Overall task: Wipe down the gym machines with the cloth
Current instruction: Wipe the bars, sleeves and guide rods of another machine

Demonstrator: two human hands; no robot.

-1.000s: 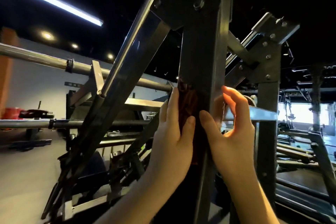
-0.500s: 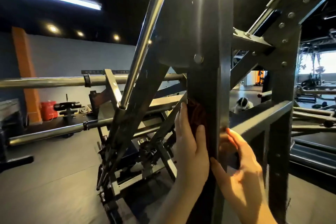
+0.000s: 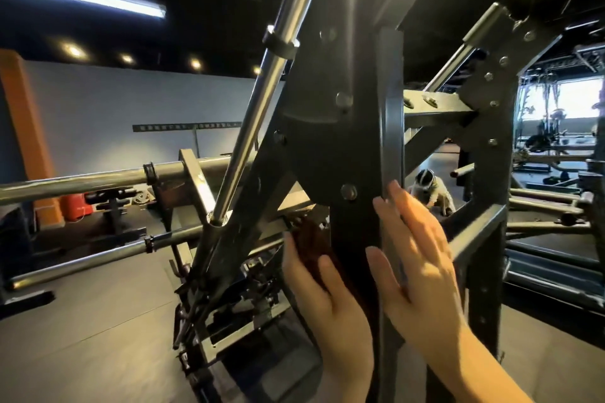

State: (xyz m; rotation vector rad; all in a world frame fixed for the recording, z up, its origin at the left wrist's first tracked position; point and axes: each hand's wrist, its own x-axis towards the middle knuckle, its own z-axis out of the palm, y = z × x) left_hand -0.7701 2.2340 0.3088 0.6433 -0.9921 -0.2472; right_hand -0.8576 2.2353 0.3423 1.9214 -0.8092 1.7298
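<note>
A dark steel upright post [image 3: 357, 232] of the gym machine stands right in front of me. A dark red cloth [image 3: 309, 244] lies against the post's left face. My left hand [image 3: 327, 304] holds the cloth there, thumb on one side and fingers on the other. My right hand [image 3: 415, 265] lies flat on the post's right edge with its fingers straight and pointing up, holding nothing. The part of the cloth behind the post is hidden.
A chrome bar [image 3: 262, 101] slants up to the left of the post. Horizontal barbells [image 3: 82, 178] stretch off to the left. A second bolted upright [image 3: 491, 173] stands at the right. Behind the frame a person [image 3: 429, 190] crouches on the floor. An orange pillar [image 3: 26, 127] rises at far left.
Both hands sit lower on the post than a second ago. The right hand has uncurled from the post's edge and now lies flat with straight fingers, higher than half a second ago.
</note>
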